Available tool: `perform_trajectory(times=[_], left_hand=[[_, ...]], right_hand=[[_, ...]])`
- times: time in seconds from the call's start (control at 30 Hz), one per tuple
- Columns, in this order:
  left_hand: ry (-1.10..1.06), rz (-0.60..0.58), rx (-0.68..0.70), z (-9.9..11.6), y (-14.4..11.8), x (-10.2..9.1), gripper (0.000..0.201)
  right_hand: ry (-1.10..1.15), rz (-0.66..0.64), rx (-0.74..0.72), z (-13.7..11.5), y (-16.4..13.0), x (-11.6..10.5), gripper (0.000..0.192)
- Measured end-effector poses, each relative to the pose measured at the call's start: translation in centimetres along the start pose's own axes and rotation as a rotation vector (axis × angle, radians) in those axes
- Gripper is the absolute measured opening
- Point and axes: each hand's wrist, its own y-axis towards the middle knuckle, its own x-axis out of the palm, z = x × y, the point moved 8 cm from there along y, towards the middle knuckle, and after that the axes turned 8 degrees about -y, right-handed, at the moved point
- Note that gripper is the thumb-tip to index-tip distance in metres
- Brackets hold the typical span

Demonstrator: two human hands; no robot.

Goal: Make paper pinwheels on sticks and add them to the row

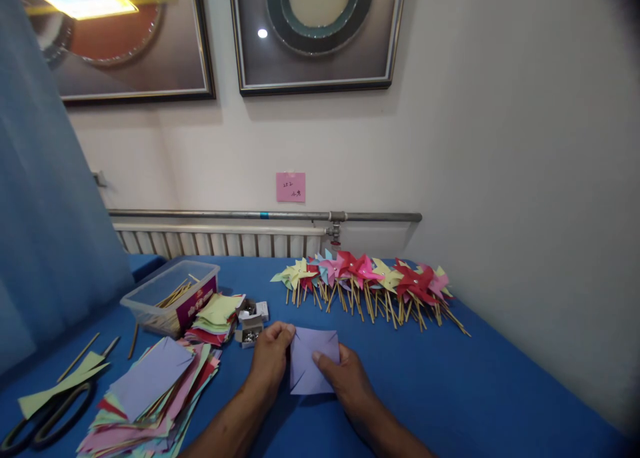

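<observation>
A lavender paper square (pixel 311 358) lies on the blue table (pixel 450 391) in front of me, with creases and folded flaps showing. My left hand (pixel 270 358) pinches its upper left corner with thumb and fingers. My right hand (pixel 345 378) presses down on the sheet's lower right part, thumb on top of the paper. Both hands rest on the table around the sheet.
A row of finished paper pinwheels (pixel 370 281) on sticks lies at the back. A clear plastic box (pixel 167 295) holds wooden sticks. Stacks of coloured paper (pixel 150 391) (pixel 215 318), a small box of pins (pixel 250 325) and black scissors (pixel 45 421) sit at left. A wall stands close on the right.
</observation>
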Motion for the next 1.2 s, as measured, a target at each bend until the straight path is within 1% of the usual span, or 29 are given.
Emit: perform_trajectory(times=[0.17,0.27,0.43,0.6,0.7,0.8,0.9,0.97,1.13,1.2], left_hand=[[-0.068,-0.021,-0.048,-0.1,-0.5,0.4,0.05],[-0.086,-0.031,-0.054,0.0,-0.6,0.6,0.05],[0.07,-0.045,-0.019,0.2,-0.4,0.6,0.043],[0.107,-0.018,0.009,0.2,-0.1,0.1,0.036],[0.128,-0.02,0.037,0.3,0.0,0.0,0.032],[0.193,-0.038,0.072,0.6,-0.2,0.2,0.027],[0.274,-0.054,0.13,1.0,-0.6,0.6,0.022],[0.315,-0.048,0.175,1.4,-1.0,0.7,0.019],[0.379,-0.023,0.245,2.3,-1.5,0.8,0.015],[0.432,-0.025,0.296,2.7,-1.8,0.9,0.014]], right_hand=[[0.012,-0.002,0.001,0.2,0.1,0.0,0.052],[0.029,0.036,0.008,0.4,0.2,-0.2,0.052],[0.03,0.084,0.019,0.8,0.6,-0.6,0.056],[-0.015,0.068,0.031,1.2,0.7,-0.8,0.057],[-0.032,0.064,0.019,1.2,0.7,-0.8,0.056],[-0.013,0.068,0.032,1.4,0.8,-0.8,0.054],[-0.039,0.102,0.054,1.7,0.9,-1.2,0.052],[-0.06,0.1,0.056,1.7,0.9,-1.2,0.053],[-0.021,0.06,0.038,0.9,0.4,-0.8,0.055],[-0.02,0.063,0.033,0.5,0.2,-0.7,0.055]])
